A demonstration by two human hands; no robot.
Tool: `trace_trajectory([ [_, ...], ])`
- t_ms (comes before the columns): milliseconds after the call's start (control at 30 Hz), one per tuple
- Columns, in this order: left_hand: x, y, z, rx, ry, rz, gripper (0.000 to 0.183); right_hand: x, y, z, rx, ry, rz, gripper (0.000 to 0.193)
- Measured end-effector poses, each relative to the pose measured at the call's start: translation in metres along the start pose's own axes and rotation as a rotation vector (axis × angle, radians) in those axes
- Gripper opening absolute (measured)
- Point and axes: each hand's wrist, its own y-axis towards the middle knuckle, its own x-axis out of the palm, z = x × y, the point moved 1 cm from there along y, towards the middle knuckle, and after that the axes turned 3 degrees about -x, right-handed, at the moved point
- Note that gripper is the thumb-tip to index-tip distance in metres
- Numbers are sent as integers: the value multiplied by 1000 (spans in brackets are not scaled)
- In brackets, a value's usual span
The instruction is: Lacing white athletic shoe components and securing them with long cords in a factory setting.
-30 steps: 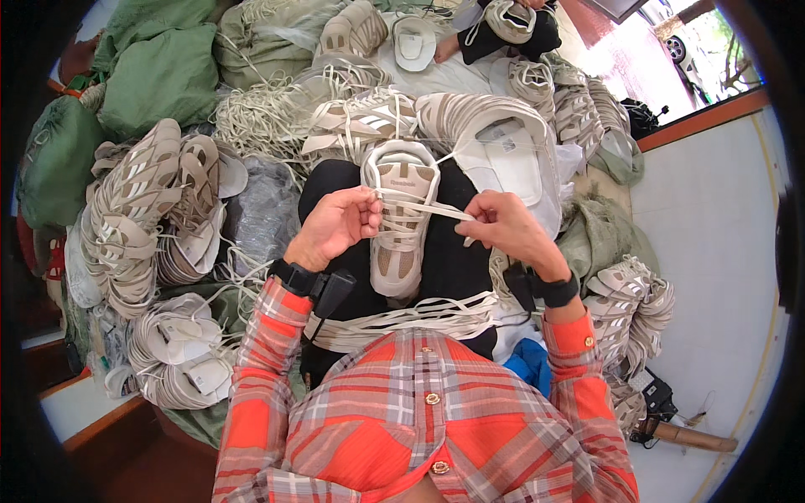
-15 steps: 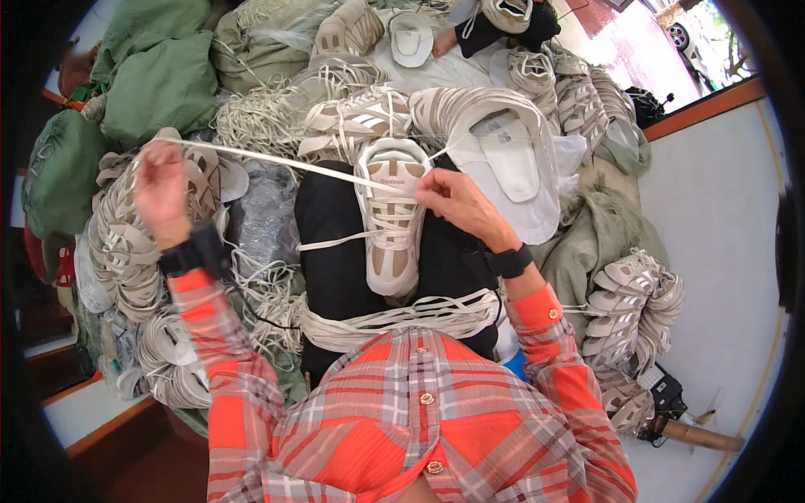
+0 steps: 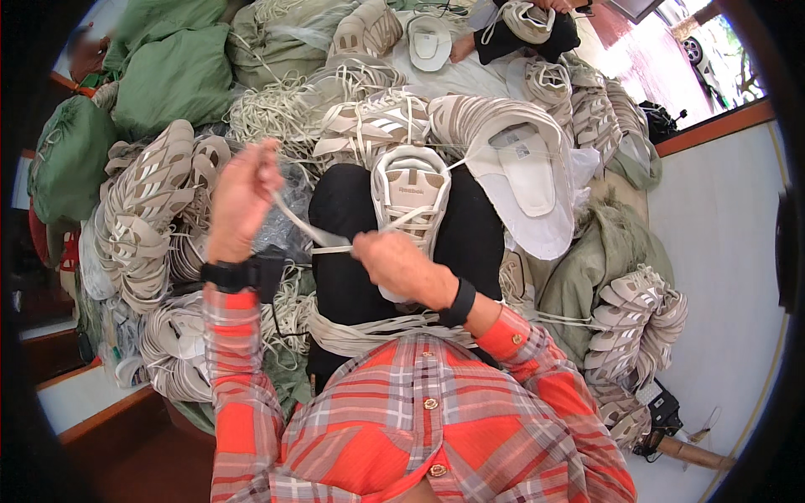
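A beige and white sneaker upper (image 3: 409, 191) lies on my lap between my black-clad thighs, its toe end toward me and partly covered by my right hand. A flat cream shoelace (image 3: 295, 220) threads through its eyelets, with a loose length out to the left. My left hand (image 3: 239, 201), raised left of the upper, pinches this length near its end. Closed over the lace at the upper's left side is my right hand (image 3: 404, 268); its fingertips hide exactly where it grips. Across my lap hangs a bundle of cream laces (image 3: 348, 334).
Nested uppers (image 3: 474, 117) with a white sole-shaped liner (image 3: 524, 172) lie beyond my right thigh. More stacked uppers stand left (image 3: 151, 218) and right (image 3: 625, 314). Tangled laces (image 3: 272, 113) and green sacks (image 3: 172, 84) lie farther off. Another person's hand (image 3: 553, 5) holds an upper at the top.
My right hand has come down and left from the upper's eyelets to its left side. My left hand has moved right, closer to the upper, and the lace between them is shorter.
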Motion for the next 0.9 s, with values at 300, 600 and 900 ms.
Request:
trace_trajectory([
  [300,47,-4,-92,108,1179,-202,20,-71,-9,21,162,-214,186,12],
  [600,68,31,-91,616,1613,-338,8,-77,34,47,-21,-550,73,18],
  [900,31,22,-89,-562,678,-501,19,-59,23,46,-56,-268,75,12],
])
